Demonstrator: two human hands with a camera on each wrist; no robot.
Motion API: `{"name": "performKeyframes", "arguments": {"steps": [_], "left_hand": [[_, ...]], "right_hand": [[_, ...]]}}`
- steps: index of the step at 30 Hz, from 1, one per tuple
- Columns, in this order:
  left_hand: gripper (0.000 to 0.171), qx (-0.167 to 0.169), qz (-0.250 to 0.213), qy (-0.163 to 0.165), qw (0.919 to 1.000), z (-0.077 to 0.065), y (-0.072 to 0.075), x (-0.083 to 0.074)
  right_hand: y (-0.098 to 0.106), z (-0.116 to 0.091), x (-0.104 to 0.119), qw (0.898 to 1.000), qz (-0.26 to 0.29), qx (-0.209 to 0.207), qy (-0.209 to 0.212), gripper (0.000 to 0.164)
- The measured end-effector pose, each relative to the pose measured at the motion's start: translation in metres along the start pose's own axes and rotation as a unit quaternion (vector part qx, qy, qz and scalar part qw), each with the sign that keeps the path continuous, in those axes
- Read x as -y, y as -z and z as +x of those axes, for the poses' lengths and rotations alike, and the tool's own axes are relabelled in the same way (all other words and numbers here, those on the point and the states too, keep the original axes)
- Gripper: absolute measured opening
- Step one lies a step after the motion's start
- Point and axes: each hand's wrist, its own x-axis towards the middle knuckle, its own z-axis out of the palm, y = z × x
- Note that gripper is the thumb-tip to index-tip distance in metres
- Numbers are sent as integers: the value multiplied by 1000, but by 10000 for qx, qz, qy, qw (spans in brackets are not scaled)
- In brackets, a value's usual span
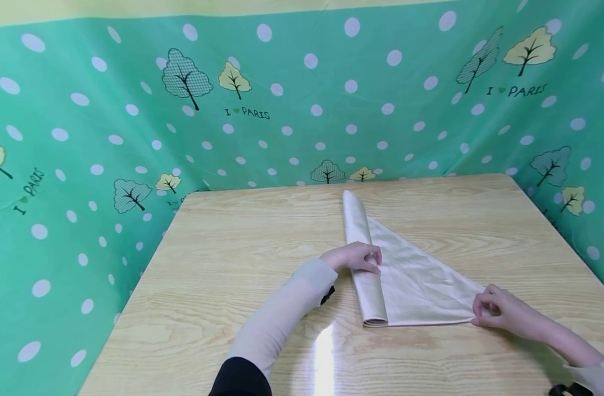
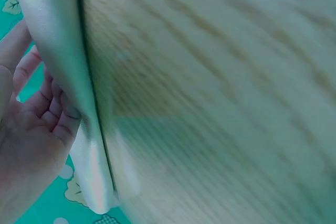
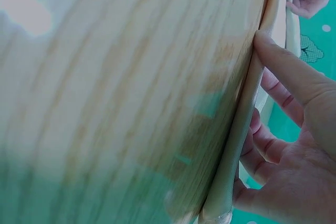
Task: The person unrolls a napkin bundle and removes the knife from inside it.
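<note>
A pale, satiny cloth (image 1: 420, 280) lies on the wooden table, its left side folded over into a long flat roll (image 1: 357, 220). To the right it narrows to a corner. My left hand (image 1: 353, 257) reaches across the roll, thumb and index finger curled together at its right edge; the left wrist view shows the other fingers bent against the cloth (image 2: 58, 40). At the right corner, my right hand (image 1: 506, 312) pinches the cloth between thumb and fingers. In the right wrist view its thumb lies on the edge (image 3: 247, 87), with the remaining fingers curled behind.
The light wooden table (image 1: 232, 231) extends around the cloth on all sides. A green curtain (image 1: 292, 93) with white dots and printed trees hangs behind and beside it. A bright reflection (image 1: 324, 357) shines on the tabletop near the front.
</note>
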Motion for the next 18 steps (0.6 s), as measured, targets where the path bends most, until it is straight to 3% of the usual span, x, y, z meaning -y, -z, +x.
{"name": "performKeyframes", "arguments": {"steps": [6, 18], "left_hand": [[21, 20, -21, 80, 10000, -2, -1, 2], [24, -237, 98, 12, 9997, -6, -2, 0]], "right_hand": [[-3, -1, -1, 9992, 105, -241, 306, 21], [-3, -2, -1, 9995, 96, -230, 183, 20]]}}
